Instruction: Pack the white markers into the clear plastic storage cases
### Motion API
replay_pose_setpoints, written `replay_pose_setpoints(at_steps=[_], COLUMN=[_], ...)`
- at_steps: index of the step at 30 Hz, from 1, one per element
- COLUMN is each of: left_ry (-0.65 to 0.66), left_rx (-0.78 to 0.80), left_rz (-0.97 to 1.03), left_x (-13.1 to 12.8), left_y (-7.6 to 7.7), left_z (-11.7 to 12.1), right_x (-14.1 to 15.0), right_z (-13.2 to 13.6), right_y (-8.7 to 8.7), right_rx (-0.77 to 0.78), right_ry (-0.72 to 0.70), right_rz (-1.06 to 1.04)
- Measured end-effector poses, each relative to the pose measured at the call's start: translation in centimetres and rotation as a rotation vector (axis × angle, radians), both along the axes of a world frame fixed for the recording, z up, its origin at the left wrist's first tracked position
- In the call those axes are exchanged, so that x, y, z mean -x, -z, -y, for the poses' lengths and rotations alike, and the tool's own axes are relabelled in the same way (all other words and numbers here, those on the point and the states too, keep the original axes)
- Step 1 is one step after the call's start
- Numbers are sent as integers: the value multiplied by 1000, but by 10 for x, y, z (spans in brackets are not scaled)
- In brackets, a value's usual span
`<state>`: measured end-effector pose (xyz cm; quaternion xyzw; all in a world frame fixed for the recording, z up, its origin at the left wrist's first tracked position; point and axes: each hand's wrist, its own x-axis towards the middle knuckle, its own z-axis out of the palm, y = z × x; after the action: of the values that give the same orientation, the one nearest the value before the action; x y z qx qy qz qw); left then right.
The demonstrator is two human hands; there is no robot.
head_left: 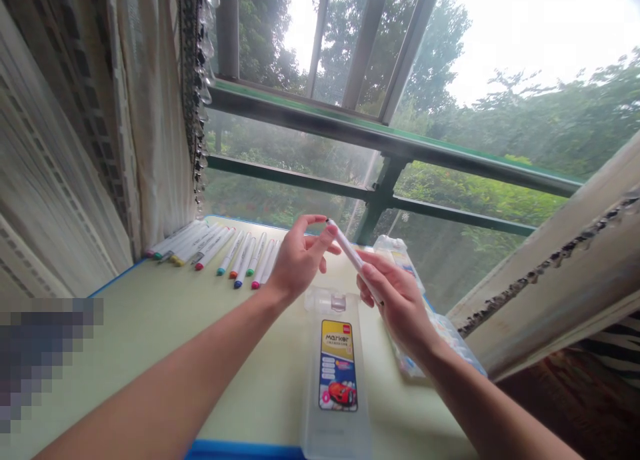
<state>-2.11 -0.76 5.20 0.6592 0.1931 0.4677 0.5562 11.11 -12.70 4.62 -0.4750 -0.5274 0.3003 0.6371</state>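
Observation:
A white marker (350, 248) with small dark ends slants in the air above the table. My right hand (397, 293) is closed round its lower part. At its upper end, the thumb and index finger of my left hand (297, 260) pinch the tip; the other fingers are loosely curled. Below my hands lies a clear plastic marker case (337, 433) with a yellow and blue label showing a red car. To the left of my left hand, several white markers (243, 260) with coloured ends lie in a row.
A second clear case (453, 337) with coloured contents lies at the right, partly behind my right forearm. The pale table (150, 353) has a blue edge. Behind it stands a window with green bars (300, 180). Curtains (150, 147) hang on both sides.

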Motion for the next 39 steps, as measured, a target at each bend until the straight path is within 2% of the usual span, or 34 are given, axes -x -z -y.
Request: replay_pose_setpoints(at_steps=[3, 6, 8, 12, 19, 25, 30, 39], left_ry=[-158, -270, -248, -161, -77, -81, -101, -97], left_rx=[-144, -461, -563, -558, -543, -578, -616, -639], left_rz=[-332, -720, -904, -1069, -1055, -1072, -1037, -773], left_x=[4, 9, 12, 13, 10, 11, 11, 5], left_y=[7, 15, 18, 19, 19, 21, 17, 16], left_z=[-15, -25, -26, -22, -21, -21, -19, -16], right_x=[-4, -8, -11, -16, -18, -14, -15, -16], right_z=[-3, -6, -8, -12, -15, -14, -16, -12], right_y=[0, 0, 1, 7, 12, 13, 15, 9], right_rx=[20, 14, -5, -28, 18, 101, 81, 81], right_ry=[-17, 5, 26, 61, 126, 130, 91, 47], right_rz=[-182, -241, -207, -102, 30, 29, -79, -117])
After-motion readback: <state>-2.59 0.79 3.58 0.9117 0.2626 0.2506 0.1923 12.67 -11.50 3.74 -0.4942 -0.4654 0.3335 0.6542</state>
